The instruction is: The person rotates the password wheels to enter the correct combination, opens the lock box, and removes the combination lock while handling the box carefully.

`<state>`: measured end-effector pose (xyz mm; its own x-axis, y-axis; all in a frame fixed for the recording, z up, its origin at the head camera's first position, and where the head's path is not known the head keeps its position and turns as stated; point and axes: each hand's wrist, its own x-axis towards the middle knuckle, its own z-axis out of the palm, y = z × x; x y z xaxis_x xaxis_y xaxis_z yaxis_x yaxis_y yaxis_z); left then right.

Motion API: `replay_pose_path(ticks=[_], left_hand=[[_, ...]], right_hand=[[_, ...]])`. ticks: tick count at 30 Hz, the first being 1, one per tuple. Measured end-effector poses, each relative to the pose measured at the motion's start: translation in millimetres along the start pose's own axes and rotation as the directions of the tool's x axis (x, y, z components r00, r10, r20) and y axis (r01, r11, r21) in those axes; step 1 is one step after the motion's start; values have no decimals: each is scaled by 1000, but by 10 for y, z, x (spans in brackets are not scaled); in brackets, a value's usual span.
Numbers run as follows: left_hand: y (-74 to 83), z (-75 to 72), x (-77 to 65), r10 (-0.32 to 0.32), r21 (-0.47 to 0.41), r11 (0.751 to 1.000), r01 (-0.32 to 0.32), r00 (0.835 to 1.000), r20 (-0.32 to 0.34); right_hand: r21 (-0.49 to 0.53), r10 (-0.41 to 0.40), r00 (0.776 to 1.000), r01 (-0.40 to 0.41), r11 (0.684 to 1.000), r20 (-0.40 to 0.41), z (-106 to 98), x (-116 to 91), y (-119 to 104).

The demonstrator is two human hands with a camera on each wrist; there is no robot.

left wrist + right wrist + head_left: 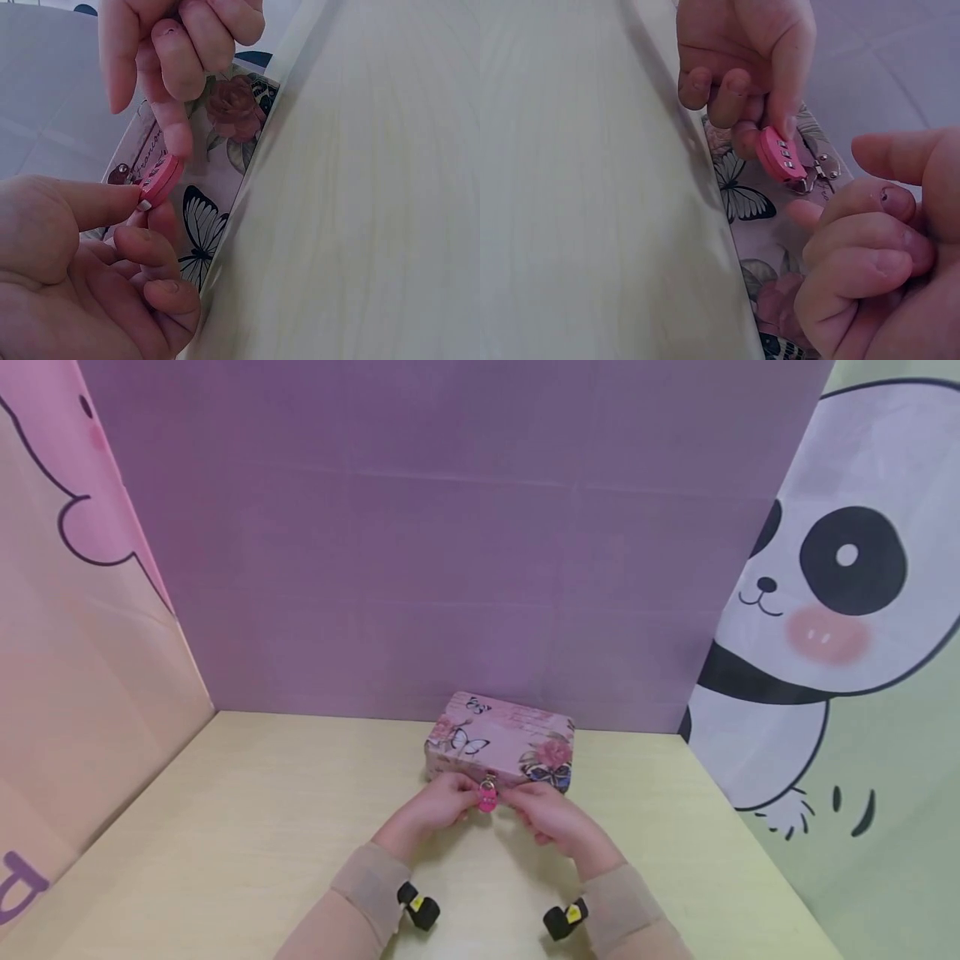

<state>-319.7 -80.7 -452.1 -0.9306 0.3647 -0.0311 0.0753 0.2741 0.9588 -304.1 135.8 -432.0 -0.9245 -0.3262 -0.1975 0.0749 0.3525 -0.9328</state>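
Purple backdrop behind, panda print on the right, and there at the far side of the pale desk sits the butterfly-and-rose box! On its near side, the pink combination padlock, its metal shackle at the hasp. And the left hand has it: fingers brought together, thumb and finger pinching the padlock's body from the left. Over on the right, the right hand grips nothing, forefinger stretched towards the padlock, the other fingers bent in; whether that fingertip makes contact, I can't tell. Now, the handling: this padlock looks light, hard and sturdy, its smooth body perhaps a touch slippery, and likely to swing on its shackle. Best hold? The body's edges, thumb against finger, leaving the number dials uncovered. The box looks stiff and fairly light, so a hard tug could slide it.
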Motion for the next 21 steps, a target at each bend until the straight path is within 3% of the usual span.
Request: replay_pose_path(ticks=[11,21], left_hand=[[-8,3,6,-19,3,1000,19,1000,-11],[-18,5,27,-19,24,1000,20,1000,-12]], right_hand=[[-74,-22,1000,23,997,12,-56,-51,-16],[-102,-29,1000,28,994,-1,17,-48,-7]])
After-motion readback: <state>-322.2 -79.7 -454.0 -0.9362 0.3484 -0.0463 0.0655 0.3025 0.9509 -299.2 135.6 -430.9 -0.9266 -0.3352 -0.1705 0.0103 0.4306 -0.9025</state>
